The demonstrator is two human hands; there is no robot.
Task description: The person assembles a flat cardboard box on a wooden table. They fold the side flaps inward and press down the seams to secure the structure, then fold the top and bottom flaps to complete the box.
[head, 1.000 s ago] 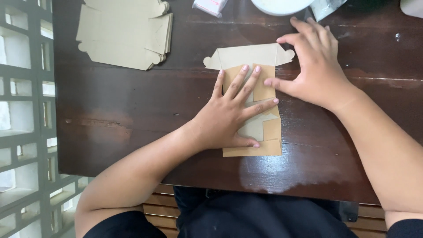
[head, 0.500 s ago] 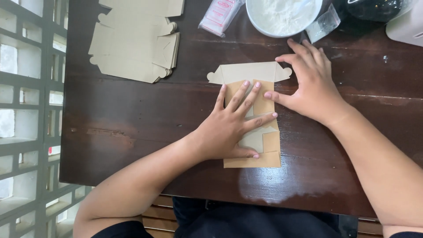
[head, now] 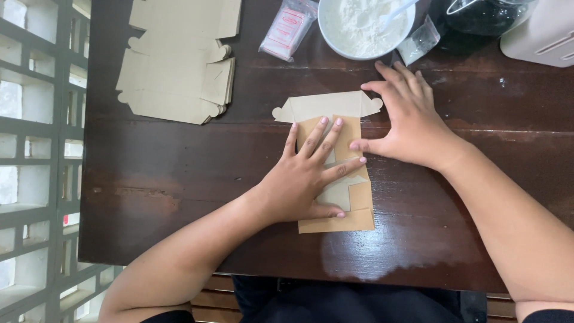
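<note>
Cardboard box blank (head: pixel 344 206), flat and unfolded, is lying on the dark wooden counter (head: pixel 179 179) pretty much dead centre, close to the near edge. Its brown lower part runs toward the person, and the paler top flap with little rounded ears sits at the far end.

Left hand (head: pixel 305 176) is pressed flat on the middle of the blank, fingers spread apart and palm down, so it's not gripping anything, just pinning it. Right hand (head: pixel 412 122) is also flat with fingers spread, resting on the counter right at the blank's right edge near the top flap, with the thumb touching the cardboard. Nothing pinched in it either.

Further back on the left there's a stack of flat blanks (head: pixel 179 66), same kind of cardboard, well apart from the one being worked. Beyond that, along the far edge: a small plastic packet (head: pixel 287 27), a white bowl (head: pixel 326 36) holding white powder, and a dark container (head: pixel 478 24) just beside it.
</note>
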